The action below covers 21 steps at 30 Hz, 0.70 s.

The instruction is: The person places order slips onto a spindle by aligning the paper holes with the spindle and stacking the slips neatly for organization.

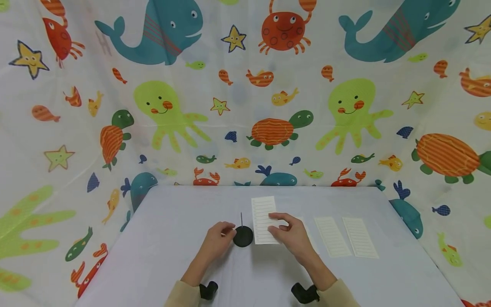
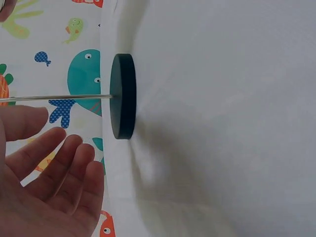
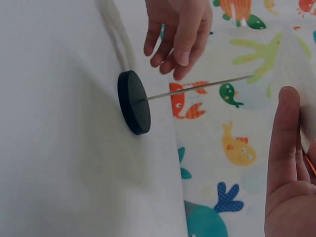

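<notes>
A receipt spike (image 1: 243, 237) with a round dark base and a thin upright metal rod stands on the table. My right hand (image 1: 294, 236) pinches a lined paper slip (image 1: 264, 215) by its right edge, raised just right of the spike. The slip (image 3: 292, 61) also shows at the right of the right wrist view, apart from the rod's tip. Beside the base on the left is my left hand (image 1: 216, 242). Its fingers (image 2: 60, 178) are loosely bent, with nothing between them, close to the rod (image 2: 59, 97).
Two more lined slips (image 1: 333, 237) (image 1: 360, 237) lie side by side to the right on the white table (image 1: 153, 256). Another slip (image 1: 310, 238) is partly hidden behind my right hand. A curtain (image 1: 238, 102) printed with sea animals hangs behind the table's far edge.
</notes>
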Motion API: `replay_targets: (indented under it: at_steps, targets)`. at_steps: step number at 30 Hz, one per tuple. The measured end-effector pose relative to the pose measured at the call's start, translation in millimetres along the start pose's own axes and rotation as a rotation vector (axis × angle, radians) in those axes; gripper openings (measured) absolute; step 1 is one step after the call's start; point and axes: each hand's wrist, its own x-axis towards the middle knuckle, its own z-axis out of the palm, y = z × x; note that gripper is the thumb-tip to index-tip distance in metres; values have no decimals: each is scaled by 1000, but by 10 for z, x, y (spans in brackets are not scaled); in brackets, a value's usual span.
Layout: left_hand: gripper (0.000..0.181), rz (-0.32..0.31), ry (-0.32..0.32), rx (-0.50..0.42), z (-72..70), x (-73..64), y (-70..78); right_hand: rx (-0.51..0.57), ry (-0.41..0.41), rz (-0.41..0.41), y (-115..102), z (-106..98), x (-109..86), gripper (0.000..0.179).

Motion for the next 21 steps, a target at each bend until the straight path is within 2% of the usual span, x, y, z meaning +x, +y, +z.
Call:
replay_targets:
  at_steps: [10, 21]
  targets:
    - [20, -2, 67, -16, -105, 68, 238, 5, -24, 3, -63, 78, 0, 36]
    - [23, -18, 67, -73, -196, 140, 388, 21, -54, 6, -135, 150, 19, 37]
